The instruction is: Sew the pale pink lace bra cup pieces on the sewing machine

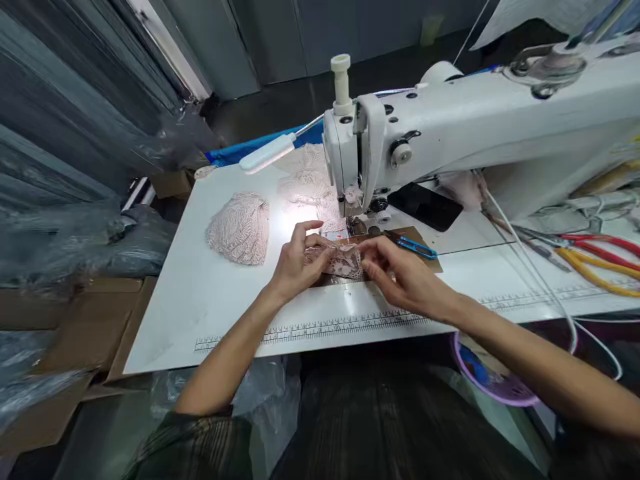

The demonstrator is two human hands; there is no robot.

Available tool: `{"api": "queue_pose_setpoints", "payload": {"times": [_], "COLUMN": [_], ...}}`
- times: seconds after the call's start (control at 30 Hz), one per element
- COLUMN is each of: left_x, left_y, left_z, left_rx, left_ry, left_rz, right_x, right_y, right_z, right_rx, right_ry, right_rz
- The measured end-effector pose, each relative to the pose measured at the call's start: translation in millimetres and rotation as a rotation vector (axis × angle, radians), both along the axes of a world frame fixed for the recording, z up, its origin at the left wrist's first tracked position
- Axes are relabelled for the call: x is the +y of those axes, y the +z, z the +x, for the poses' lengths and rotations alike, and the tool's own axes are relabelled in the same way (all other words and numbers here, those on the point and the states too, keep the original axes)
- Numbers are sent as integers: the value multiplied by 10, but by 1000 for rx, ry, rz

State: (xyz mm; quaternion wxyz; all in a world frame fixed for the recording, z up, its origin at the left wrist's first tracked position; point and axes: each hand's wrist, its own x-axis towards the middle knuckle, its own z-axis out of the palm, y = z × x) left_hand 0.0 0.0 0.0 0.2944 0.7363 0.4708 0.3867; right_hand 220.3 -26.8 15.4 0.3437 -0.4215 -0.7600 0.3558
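Two hands meet over one small piece of pink lace (341, 260), which lies on the white table (200, 293) just in front of the sewing machine (450, 127), close to its needle area. From where I watch, my left hand (299, 261) has its fingers curled around the left end of the lace, thumb and forefinger pinched on the fabric, with the forefinger lifted slightly above the rest. My right hand (400, 277) comes in from the right, palm down, with its fingertips closed on the right end of the same piece. Between them the lace is bunched rather than flat.

Just beyond my right hand, a pair of blue thread snips (417, 247) rests on a brown sheet under the machine head. To the far left of my hands, a folded stack of lace pieces (240, 228) sits on the table, well apart from them, and another heap of lace (306, 175) lies under the machine lamp (267, 153), brightly lit. A printed ruler strip (320, 328) runs along the near edge of the table. Far right, red and yellow-handled scissors (595, 257) lie beside loose cables.
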Motion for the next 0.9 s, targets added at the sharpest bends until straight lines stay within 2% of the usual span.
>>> {"api": "queue_pose_setpoints", "payload": {"times": [0.13,0.23,0.43,0.5,0.6,0.67,0.73,0.8,0.9], "left_x": [-15,-23,-33,-35,-37,-42,-46,-50,-54], "left_y": [5,14,-3,-21,-42,-48,-51,-53,-57], "left_z": [24,36,44,53,72,85,95,100,106], "left_rx": [73,156,303,375,546,597,568,519,425], "left_ry": [12,-16,42,56,10,-31,-17,22,67], "left_rz": [76,176,425,547,788,862,833,728,503], "right_x": [221,268,185,186,213,226,225,212,193], "right_y": [32,58,42,-1,-88,-142,-180,-192,-163], "right_z": [-47,-138,-319,-360,-395,-383,-341,-285,-234], "right_rx": [-13,-75,-195,-149,14,167,316,389,304], "right_ry": [8,51,-204,-197,-170,-100,-13,14,-48], "right_rz": [27,1,46,-28,-189,-299,-395,-439,-360]}}
